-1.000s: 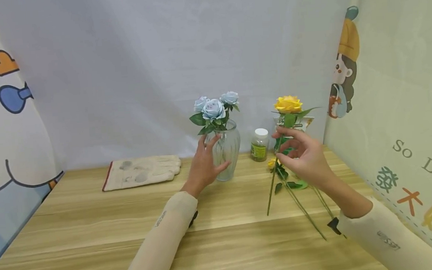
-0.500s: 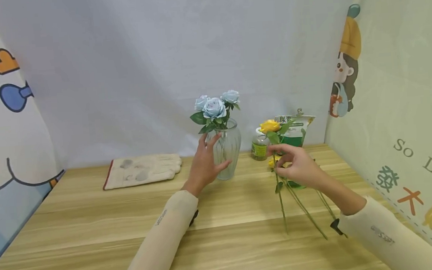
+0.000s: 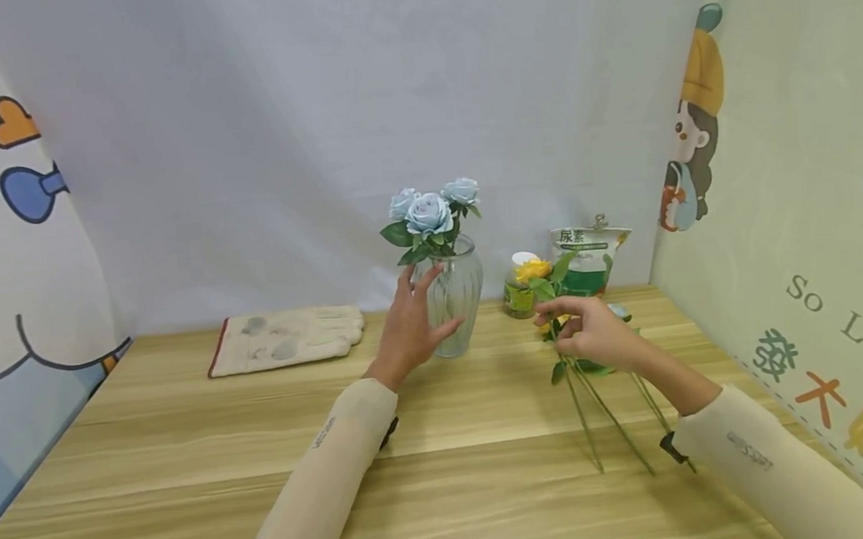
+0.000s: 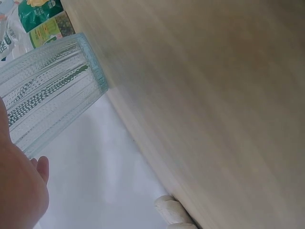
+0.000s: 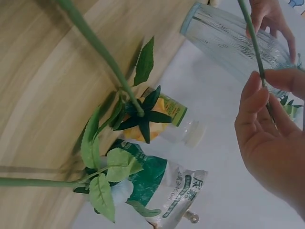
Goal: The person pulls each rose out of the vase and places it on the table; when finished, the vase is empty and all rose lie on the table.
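A ribbed clear glass vase [image 3: 455, 301] stands upright with several pale blue roses [image 3: 428, 214] in it. My left hand [image 3: 406, 330] holds the vase from its left side, thumb across the front and fingers toward the neck. To the right, my right hand [image 3: 597, 333] pinches the green stem [image 5: 257, 52] of a yellow rose [image 3: 533, 271] between thumb and fingertips. The rose leans left above the table, with its stem slanting down to the right. Beneath that hand lie another yellow rose [image 5: 147, 119] and a pale blue rose [image 5: 121, 191], partly hidden in the head view.
Behind the right hand stand a white-capped jar [image 3: 519, 292] and a green-and-white bag [image 3: 589, 258] with a clip on top. Pale work gloves [image 3: 286, 340] lie flat at the table's back left. A curtain hangs along the back edge, and a printed cloth [image 3: 796, 219] hangs at the right.
My right hand has come down and slightly left with the yellow rose. The flower head sank and tilted left while the stem's lower end swung right. My left hand stays on the vase.
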Tool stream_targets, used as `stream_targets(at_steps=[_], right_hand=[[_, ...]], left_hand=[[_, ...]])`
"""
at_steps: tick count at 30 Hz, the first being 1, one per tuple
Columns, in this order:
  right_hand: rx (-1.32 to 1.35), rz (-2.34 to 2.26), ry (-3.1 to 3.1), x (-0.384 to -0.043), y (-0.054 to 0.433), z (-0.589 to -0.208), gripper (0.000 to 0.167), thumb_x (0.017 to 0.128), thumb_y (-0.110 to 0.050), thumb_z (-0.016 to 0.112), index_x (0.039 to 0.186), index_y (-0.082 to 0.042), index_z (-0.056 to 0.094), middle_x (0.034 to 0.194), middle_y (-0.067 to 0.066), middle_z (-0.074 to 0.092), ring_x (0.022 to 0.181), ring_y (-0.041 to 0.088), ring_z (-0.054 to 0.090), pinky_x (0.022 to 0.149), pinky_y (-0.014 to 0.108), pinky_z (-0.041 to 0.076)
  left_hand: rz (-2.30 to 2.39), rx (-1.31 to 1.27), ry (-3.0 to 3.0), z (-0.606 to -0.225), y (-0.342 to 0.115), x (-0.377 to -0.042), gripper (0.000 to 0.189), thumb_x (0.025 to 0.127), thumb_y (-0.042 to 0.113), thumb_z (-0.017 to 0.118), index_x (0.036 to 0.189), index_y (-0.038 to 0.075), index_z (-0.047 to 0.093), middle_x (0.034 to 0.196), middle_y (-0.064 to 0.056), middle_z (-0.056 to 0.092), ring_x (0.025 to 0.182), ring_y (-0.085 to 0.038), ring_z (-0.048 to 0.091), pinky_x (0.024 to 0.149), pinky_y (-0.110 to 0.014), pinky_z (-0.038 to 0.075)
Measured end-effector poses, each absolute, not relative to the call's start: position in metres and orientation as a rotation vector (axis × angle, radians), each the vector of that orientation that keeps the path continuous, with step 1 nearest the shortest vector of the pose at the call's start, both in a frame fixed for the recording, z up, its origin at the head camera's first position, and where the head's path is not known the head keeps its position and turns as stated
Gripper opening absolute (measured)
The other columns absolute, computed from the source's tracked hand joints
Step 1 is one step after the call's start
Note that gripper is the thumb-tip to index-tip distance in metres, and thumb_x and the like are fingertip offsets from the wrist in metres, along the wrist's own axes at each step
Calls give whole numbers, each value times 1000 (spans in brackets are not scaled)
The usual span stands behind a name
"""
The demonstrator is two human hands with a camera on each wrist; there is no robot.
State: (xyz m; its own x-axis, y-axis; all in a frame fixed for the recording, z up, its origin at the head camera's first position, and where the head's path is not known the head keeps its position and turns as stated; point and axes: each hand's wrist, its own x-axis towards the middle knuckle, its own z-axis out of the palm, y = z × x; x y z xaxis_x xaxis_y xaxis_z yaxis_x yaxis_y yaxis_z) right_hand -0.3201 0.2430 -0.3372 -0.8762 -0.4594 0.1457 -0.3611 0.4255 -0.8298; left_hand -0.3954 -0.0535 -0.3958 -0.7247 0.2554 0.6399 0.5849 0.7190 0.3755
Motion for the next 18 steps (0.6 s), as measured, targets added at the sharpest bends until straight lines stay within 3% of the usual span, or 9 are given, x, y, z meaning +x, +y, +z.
stream_targets(at_steps=[9, 15, 18], right_hand=[[-688, -1424, 2533, -335, 248, -346, 51, 87, 12, 57, 137, 4, 53, 123, 20, 59, 49, 7, 36, 49, 25, 35], [-669, -1386, 2508, -344, 249, -355, 50, 86, 7, 63, 135, 6, 54, 123, 25, 59, 64, 15, 54, 57, 28, 45], [-669, -1365, 2481, -348, 250, -359, 51, 86, 7, 62, 136, 7, 52, 125, 29, 57, 62, 14, 53, 56, 31, 45]], left_hand=[[-775, -632, -2363, -396, -53, -396, 88, 81, 38, 82, 151, 24, 30, 153, -30, 24, 119, -45, 55, 88, -55, 52], [-782, -625, -2373, -396, -53, -395, 88, 81, 39, 82, 151, 24, 30, 153, -29, 24, 119, -44, 55, 87, -55, 52], [-783, -623, -2376, -395, -53, -395, 88, 81, 39, 82, 151, 24, 31, 154, -28, 23, 120, -44, 54, 87, -55, 52]])
